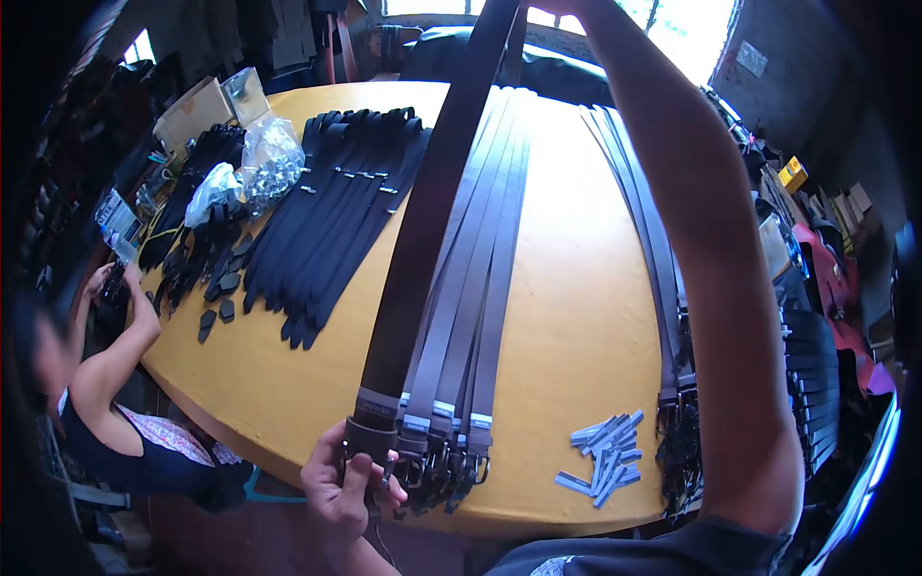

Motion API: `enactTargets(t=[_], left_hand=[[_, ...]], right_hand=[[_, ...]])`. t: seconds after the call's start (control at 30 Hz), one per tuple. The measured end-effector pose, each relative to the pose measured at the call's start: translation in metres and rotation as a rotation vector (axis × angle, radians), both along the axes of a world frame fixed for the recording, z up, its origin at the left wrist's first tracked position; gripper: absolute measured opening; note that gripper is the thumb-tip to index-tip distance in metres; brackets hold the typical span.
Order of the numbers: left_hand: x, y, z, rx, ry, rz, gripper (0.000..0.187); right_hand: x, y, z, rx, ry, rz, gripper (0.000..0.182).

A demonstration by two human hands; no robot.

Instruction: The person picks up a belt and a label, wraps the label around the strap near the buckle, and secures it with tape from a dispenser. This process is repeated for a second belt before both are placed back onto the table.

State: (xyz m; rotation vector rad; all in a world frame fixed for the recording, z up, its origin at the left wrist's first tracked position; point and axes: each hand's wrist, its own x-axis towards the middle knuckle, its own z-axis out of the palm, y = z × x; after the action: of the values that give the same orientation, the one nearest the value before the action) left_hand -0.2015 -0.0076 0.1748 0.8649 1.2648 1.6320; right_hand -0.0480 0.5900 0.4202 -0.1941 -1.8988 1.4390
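A dark brown leather belt (423, 221) stretches upright through the middle of the view. My left hand (341, 480) is closed around its buckle end, near a keeper loop and a band with small lettering. At the top edge my right hand (557, 5) is raised at the belt's upper part, holding it up; its fingers are mostly cut off by the frame. Behind the held belt, a row of brown belts (488, 259) lies lengthwise on the yellow table (567, 336), buckles (471, 468) at the near edge. Grey tags wrap several of them near the buckles.
A pile of grey strips (607, 456) lies right of the belts, before another belt bundle (645, 211). Black straps (336, 211), a plastic bag of metal parts (269, 163) and dark leather pieces (228, 281) lie left. Another person (106, 394) works at the left edge.
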Motion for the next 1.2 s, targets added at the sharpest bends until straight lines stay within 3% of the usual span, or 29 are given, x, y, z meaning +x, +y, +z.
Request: enactTargets(t=[0.03, 0.07, 0.13, 0.17, 0.2, 0.23, 0.3, 0.37, 0.47, 0.6, 0.77, 0.8, 0.83, 0.97, 1.07, 1.2], left_hand=[[-0.002, 0.007, -0.003, -0.013, 0.019, 0.032, 0.036], [-0.009, 0.010, -0.009, -0.089, 0.016, 0.009, 0.036], [-0.014, 0.022, -0.018, -0.156, -0.011, 0.001, 0.035], [-0.017, 0.026, -0.024, -0.195, -0.021, -0.005, 0.035], [-0.022, 0.027, -0.035, -0.229, -0.047, -0.027, 0.037], [-0.026, 0.027, -0.046, -0.275, -0.039, -0.014, 0.037], [-0.031, 0.028, -0.065, -0.357, -0.018, 0.006, 0.038], [-0.034, 0.021, -0.072, -0.412, 0.092, 0.035, 0.039], [-0.033, 0.006, -0.074, -0.507, 0.242, 0.080, 0.042], [-0.030, -0.005, -0.067, -0.536, 0.300, 0.046, 0.042], [-0.025, -0.015, -0.074, -0.546, 0.481, 0.001, 0.040], [-0.018, -0.018, -0.070, -0.559, 0.553, 0.051, 0.041], [-0.022, -0.023, -0.079, -0.531, 0.823, 0.053, 0.044], [-0.009, -0.033, -0.088, -0.572, 1.113, 0.190, 0.049], [-0.003, -0.033, -0.084, -0.573, 1.116, 0.184, 0.051], [0.000, -0.034, -0.096, -0.421, 1.149, 0.339, 0.053]], right_hand=[[-0.005, -0.009, -0.026, -0.037, 0.029, -0.144, 0.022], [0.011, 0.020, -0.057, 0.010, -0.051, 0.172, 0.033], [-0.021, -0.017, -0.096, -0.343, -0.386, -0.528, 0.053], [-0.027, -0.032, -0.132, -0.091, -0.575, -0.744, 0.062], [-0.020, -0.025, -0.169, 0.018, -0.632, -0.613, 0.074], [-0.025, -0.035, -0.205, -0.180, -0.612, -0.609, 0.080], [-0.030, -0.090, -0.249, -0.290, -0.883, -0.658, 0.078], [-0.019, -0.135, -0.305, -0.364, -0.648, -0.550, 0.077], [0.001, -0.207, -0.343, -0.477, -0.493, -0.520, 0.067], [0.047, -0.285, -0.349, -0.586, -0.342, -0.436, 0.056], [0.110, -0.372, -0.352, -0.650, -0.269, -0.504, 0.046], [0.124, -0.386, -0.354, -0.642, -0.252, -0.498, 0.044], [0.139, -0.401, -0.357, -0.636, -0.231, -0.505, 0.041], [0.194, -0.454, -0.359, -0.555, -0.182, -0.521, 0.036], [0.231, -0.490, -0.334, -0.472, -0.264, -0.597, 0.038], [0.284, -0.508, -0.306, -0.243, -0.439, -0.837, 0.036]])
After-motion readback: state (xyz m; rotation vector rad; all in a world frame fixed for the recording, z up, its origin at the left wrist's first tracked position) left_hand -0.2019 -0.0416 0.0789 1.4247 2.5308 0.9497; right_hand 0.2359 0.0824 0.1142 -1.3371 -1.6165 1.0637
